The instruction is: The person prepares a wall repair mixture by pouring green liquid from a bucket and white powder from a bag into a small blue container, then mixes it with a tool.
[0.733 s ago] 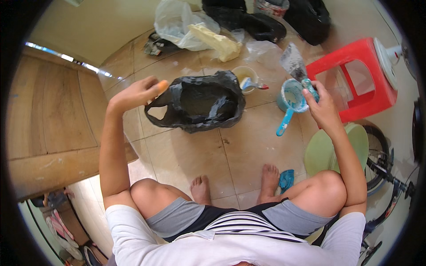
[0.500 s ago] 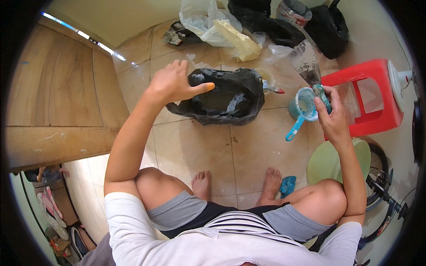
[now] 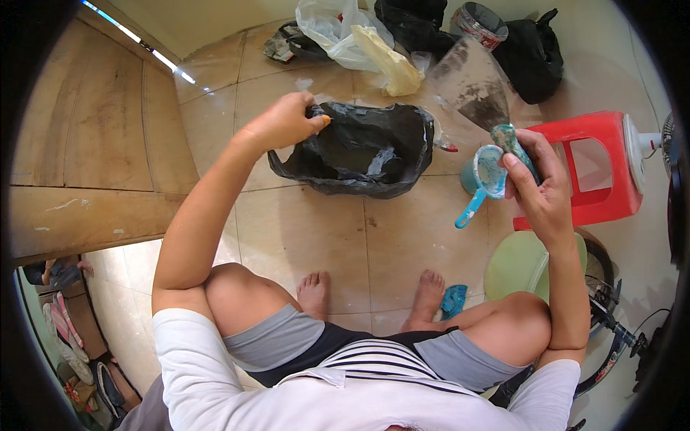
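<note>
A black plastic bag (image 3: 352, 185) stands wide-mouthed on the tiles in front of me, with a pale grey smear inside. My left hand (image 3: 287, 122) is closed on its far left rim, thumb toward the opening; the fingertips are partly hidden. In my right hand (image 3: 543, 179) is a putty knife (image 3: 472, 90), gripped by its green, paint-stained handle. Its wide, stained metal blade points up and away to the left. Just left of that hand sits a light blue dipper (image 3: 471, 208), coated inside with white residue.
A red plastic stool (image 3: 611, 165) stands at the right, above a pale green lid-like disc (image 3: 510, 266) and a bicycle (image 3: 611, 309). Plastic bags (image 3: 338, 32) and a stained bucket (image 3: 480, 25) are along the far wall. A wooden door (image 3: 93, 129) borders the left; a blue cloth (image 3: 453, 300) lies by my right foot.
My left hand has gone from spread above the bag to closed on its rim. The bag's mouth has opened wider. The putty knife's blade has swung up and left, toward me.
</note>
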### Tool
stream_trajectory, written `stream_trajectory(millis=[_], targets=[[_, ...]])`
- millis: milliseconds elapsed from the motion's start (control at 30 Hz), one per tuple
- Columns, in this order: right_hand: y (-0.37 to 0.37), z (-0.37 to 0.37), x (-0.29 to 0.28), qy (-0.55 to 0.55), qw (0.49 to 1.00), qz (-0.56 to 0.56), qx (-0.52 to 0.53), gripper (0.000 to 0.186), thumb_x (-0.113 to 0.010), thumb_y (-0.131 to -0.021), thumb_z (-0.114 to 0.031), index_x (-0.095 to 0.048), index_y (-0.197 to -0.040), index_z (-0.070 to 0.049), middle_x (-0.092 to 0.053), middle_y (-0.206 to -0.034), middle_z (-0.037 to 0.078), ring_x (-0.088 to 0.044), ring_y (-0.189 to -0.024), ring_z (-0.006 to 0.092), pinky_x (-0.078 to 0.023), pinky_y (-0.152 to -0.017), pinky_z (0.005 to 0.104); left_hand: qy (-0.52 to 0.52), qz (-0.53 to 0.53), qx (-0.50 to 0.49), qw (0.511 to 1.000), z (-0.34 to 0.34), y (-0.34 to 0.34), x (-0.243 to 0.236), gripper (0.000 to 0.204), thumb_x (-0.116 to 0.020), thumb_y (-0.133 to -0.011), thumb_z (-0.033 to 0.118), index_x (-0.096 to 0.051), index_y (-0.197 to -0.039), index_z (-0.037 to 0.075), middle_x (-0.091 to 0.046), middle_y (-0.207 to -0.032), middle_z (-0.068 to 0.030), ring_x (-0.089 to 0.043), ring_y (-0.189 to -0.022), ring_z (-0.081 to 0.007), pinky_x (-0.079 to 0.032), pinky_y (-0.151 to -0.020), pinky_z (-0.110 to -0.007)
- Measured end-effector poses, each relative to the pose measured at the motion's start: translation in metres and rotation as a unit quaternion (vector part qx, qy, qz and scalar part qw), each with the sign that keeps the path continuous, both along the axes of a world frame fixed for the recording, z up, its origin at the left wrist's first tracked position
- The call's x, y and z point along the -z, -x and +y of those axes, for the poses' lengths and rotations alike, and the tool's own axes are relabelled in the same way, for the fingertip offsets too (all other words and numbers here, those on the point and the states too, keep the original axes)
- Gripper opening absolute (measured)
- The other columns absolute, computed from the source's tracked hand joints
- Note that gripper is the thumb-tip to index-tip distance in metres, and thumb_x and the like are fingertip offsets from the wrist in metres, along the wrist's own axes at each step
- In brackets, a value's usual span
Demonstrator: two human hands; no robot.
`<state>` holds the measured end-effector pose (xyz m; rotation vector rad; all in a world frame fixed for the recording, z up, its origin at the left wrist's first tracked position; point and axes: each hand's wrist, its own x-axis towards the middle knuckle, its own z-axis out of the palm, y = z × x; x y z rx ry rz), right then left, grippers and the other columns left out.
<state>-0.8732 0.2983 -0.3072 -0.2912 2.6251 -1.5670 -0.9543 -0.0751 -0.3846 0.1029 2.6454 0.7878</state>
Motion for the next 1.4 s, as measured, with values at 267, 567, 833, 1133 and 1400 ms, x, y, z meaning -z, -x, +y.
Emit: stream_trajectory(millis=[267,567,833,1133,1400], targets=[[0.013,-0.080,0.001,-0.229,0.941,0.121,-0.217,0.021,-0.064,-0.089,-0.014,-0.060,-0.106,-0.002,-0.067,-0.096,0.020,-0.065,-0.088,0.0411,-0.053,-0.076,0.0455,-0.137,-0.088,-0.088,0.983,-0.037,-0.009,0.023,0.029,-0.067,-0.089,0.031,-0.068,-0.095,0.003,-0.062,-0.074,-0.0010,-0.051,-0.062,-0.0087,-0.039,-0.052,-0.027],[0.039,-0.137,0.088,-0.496,0.821,0.105,-0.262,0.014,-0.066,-0.081,-0.008,-0.063,-0.093,-0.001,-0.065,-0.093,0.020,-0.069,-0.079,0.0355,-0.056,-0.071,0.0438,-0.311,-0.038,-0.220,0.924,-0.035,-0.045,0.036,0.028,-0.071,-0.090,0.030,-0.070,-0.096,0.003,-0.064,-0.077,0.0002,-0.056,-0.067,-0.0073,-0.042,-0.060,-0.024],[0.040,-0.167,0.119,-0.399,0.842,0.216,-0.291,0.008,-0.062,-0.080,-0.008,-0.064,-0.085,-0.002,-0.065,-0.090,0.018,-0.069,-0.077,0.0345,-0.057,-0.070,0.0418,-0.355,-0.032,-0.189,0.915,-0.034,-0.047,0.048,0.030,-0.070,-0.092,0.029,-0.071,-0.103,0.001,-0.065,-0.077,0.0003,-0.055,-0.068,-0.0067,-0.042,-0.059,-0.024],[0.081,-0.160,0.166,-0.438,0.881,0.028,-0.180,0.019,-0.065,-0.083,-0.015,-0.062,-0.088,0.003,-0.068,-0.089,0.025,-0.066,-0.087,0.0434,-0.054,-0.077,0.0502,-0.392,-0.050,-0.156,0.905,-0.033,-0.052,0.042,0.034,-0.069,-0.092,0.028,-0.069,-0.106,-0.003,-0.064,-0.077,-0.0004,-0.057,-0.065,-0.0068,-0.044,-0.059,-0.024],[0.088,-0.162,0.187,-0.376,0.918,-0.081,-0.091,0.029,-0.070,-0.084,-0.019,-0.067,-0.094,0.008,-0.068,-0.097,0.031,-0.066,-0.097,0.0468,-0.054,-0.085,0.0501,-0.410,-0.062,-0.170,0.894,-0.029,-0.052,0.038,0.033,-0.069,-0.093,0.027,-0.069,-0.109,-0.002,-0.064,-0.079,-0.0002,-0.056,-0.064,-0.0066,-0.044,-0.060,-0.024]])
